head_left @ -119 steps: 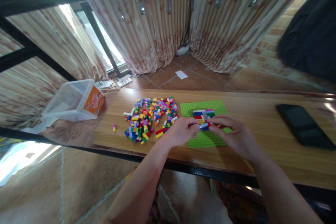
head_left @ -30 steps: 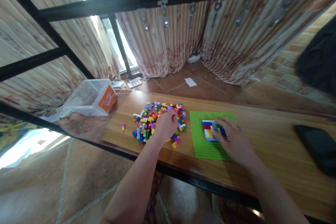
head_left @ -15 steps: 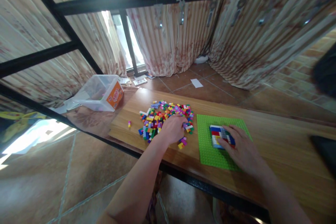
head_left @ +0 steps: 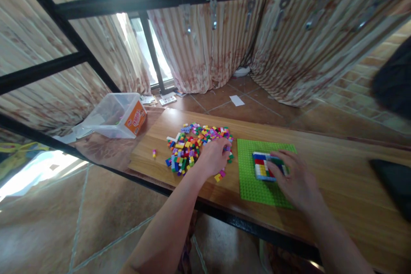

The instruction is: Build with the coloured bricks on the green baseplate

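My left hand (head_left: 213, 156) reaches into a loose pile of toy building bricks (head_left: 188, 147). Its fingers are curled down among the bricks at the pile's right side, and what they pinch is hidden; purple shows by the fingertips. A low block of joined bricks (head_left: 261, 167), in blue, red, white and yellow rows, sits on a green studded baseplate (head_left: 248, 188). Around the right part of that block closes my right hand (head_left: 295, 177), thumb on the near side and fingers on the far side. Dark green shows between them.
A wooden table (head_left: 334, 171) carries all this. One small pink-and-yellow piece (head_left: 154, 153) lies apart at left. Beyond the left end stands a clear plastic box (head_left: 111, 113) with an orange label. A dark flat object (head_left: 390, 184) lies at right. Black metal bars (head_left: 128, 2) cross above.
The view has shifted slightly. My left hand stays in the pile, its fingers curled a little more. My right thumb and fingers have shifted on the block, and more dark green shows there.
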The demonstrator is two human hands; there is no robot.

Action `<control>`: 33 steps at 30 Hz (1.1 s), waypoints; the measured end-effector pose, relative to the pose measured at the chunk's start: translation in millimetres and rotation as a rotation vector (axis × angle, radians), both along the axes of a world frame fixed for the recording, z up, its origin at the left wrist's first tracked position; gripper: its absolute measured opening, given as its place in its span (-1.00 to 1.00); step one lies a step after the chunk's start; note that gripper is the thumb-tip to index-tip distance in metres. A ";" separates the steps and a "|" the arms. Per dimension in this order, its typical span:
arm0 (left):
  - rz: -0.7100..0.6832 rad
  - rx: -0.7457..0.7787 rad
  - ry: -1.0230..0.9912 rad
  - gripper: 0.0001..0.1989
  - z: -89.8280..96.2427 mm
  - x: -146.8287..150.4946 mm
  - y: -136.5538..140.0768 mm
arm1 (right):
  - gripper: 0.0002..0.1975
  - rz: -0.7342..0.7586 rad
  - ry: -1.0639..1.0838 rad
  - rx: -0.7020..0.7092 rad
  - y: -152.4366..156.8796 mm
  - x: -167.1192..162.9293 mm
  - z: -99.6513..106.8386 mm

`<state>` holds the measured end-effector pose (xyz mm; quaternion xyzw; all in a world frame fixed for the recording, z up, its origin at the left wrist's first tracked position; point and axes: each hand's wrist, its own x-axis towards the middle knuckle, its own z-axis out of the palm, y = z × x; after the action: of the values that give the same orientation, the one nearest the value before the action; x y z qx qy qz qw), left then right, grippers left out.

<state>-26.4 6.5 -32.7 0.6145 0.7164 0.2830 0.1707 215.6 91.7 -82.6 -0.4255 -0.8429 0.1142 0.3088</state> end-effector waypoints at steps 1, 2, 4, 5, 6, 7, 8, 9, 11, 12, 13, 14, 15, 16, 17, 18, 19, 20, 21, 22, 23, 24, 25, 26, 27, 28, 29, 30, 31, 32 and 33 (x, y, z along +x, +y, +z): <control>-0.015 0.028 -0.051 -0.81 -1.0 4.0 0.9 | -0.64 -0.005 0.063 0.013 -1.3 -0.9 3.8; -0.035 0.049 -0.110 -0.81 -2.6 9.0 1.9 | -0.68 -0.008 0.125 0.014 -2.8 -1.8 7.8; -0.088 0.072 -0.249 -0.80 -6.5 21.1 4.4 | -0.73 -0.018 0.231 -0.011 -6.8 -4.0 15.1; -0.122 0.077 -0.330 -0.80 -8.7 27.6 5.8 | -0.75 -0.022 0.268 -0.029 -9.1 -5.4 18.1; -0.157 0.081 -0.416 -0.79 -10.8 34.0 7.3 | -0.77 -0.020 0.296 -0.046 -11.6 -7.0 20.5; -0.188 0.083 -0.507 -0.79 -12.6 40.1 8.8 | -0.78 -0.011 0.319 -0.059 -14.0 -8.8 22.4; -0.211 0.078 -0.600 -0.78 -14.0 45.6 10.3 | -0.80 0.005 0.341 -0.073 -16.5 -10.7 23.9; -0.226 0.066 -0.691 -0.78 -14.9 50.3 11.6 | -0.81 0.028 0.360 -0.089 -18.9 -12.7 25.1; -0.223 0.033 -0.851 -0.78 -15.3 57.2 13.8 | -0.82 0.078 0.385 -0.129 -23.2 -16.3 27.3; -0.213 0.016 -0.919 -0.78 -14.8 59.4 14.6 | -0.82 0.100 0.389 -0.147 -25.1 -17.8 28.4; -0.204 0.004 -0.984 -0.80 -14.0 60.9 15.2 | -0.82 0.121 0.386 -0.164 -26.6 -19.1 29.4; -0.198 -0.007 -1.045 -0.82 -13.1 61.9 15.6 | -0.81 0.138 0.381 -0.176 -28.0 -20.2 30.4; -0.190 -0.015 -1.103 -0.84 -12.0 62.4 15.8 | -0.81 0.151 0.377 -0.185 -29.0 -21.0 31.1; -0.180 -0.024 -1.153 -0.84 -11.0 62.7 15.9 | -0.81 0.158 0.376 -0.189 -29.8 -21.7 31.6; -0.168 -0.035 -1.192 -0.83 -10.0 62.8 15.8 | -0.81 0.160 0.377 -0.189 -30.3 -22.3 31.9; -0.153 -0.047 -1.221 -0.81 -9.1 62.9 15.6 | -0.81 0.156 0.379 -0.185 -30.6 -22.9 31.8; -0.137 -0.059 -1.239 -0.78 -8.2 63.1 15.3 | -0.81 0.147 0.380 -0.176 -30.7 -23.4 31.5; -0.123 -0.072 -1.249 -0.76 -7.5 63.6 15.2 | -0.81 0.136 0.380 -0.164 -30.6 -24.0 31.1; -0.108 -0.084 -1.254 -0.76 -7.0 64.3 15.1 | -0.82 0.127 0.377 -0.150 -30.4 -24.7 30.6; -0.094 -0.095 -1.256 -0.76 -6.5 65.2 15.2 | -0.83 0.119 0.372 -0.131 -30.0 -25.3 30.1; -0.079 -0.103 -1.254 -0.77 -6.3 66.3 15.6 | -0.84 0.113 0.365 -0.111 -29.6 -26.0 29.5; -0.065 -0.108 -1.247 -0.78 -6.2 67.7 16.1 | -0.84 0.110 0.355 -0.089 -29.0 -26.7 29.0; -0.053 -0.109 -1.236 -0.79 -6.3 69.1 16.9 | -0.84 0.109 0.344 -0.067 -28.3 -27.4 28.4; -0.044 -0.107 -1.220 -0.79 -6.7 70.6 17.8 | -0.84 0.108 0.329 -0.045 -27.6 -27.9 27.7; -0.039 -0.103 -1.199 -0.79 -7.2 72.1 18.7 | -0.84 0.107 0.310 -0.027 -26.9 -28.4 27.0; -0.037 -0.095 -1.173 -0.79 -7.8 73.6 19.6 | -0.83 0.110 0.289 -0.015 -26.2 -28.8 26.3; -0.035 -0.082 -1.141 -0.78 -8.7 74.9 20.6 | -0.83 0.116 0.268 -0.011 -25.4 -29.1 25.6; -0.034 -0.065 -1.109 -0.78 -9.8 76.2 21.5 | -0.82 0.120 0.251 -0.011 -24.6 -29.2 24.9; -0.036 -0.047 -1.079 -0.77 -11.0 77.3 22.4 | -0.81 0.124 0.239 -0.020 -23.6 -29.1 24.4; -0.041 -0.033 -1.053 -0.76 -12.4 78.3 23.3 | -0.80 0.128 0.232 -0.034 -22.3 -28.7 24.1; -0.046 -0.024 -1.032 -0.76 -13.8 79.1 24.1 | -0.79 0.128 0.230 -0.048 -20.4 -27.9 24.1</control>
<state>52.6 30.6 -46.5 0.4086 0.5284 0.5370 0.5152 187.7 71.3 -58.5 -0.3619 -0.8244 0.2019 0.3854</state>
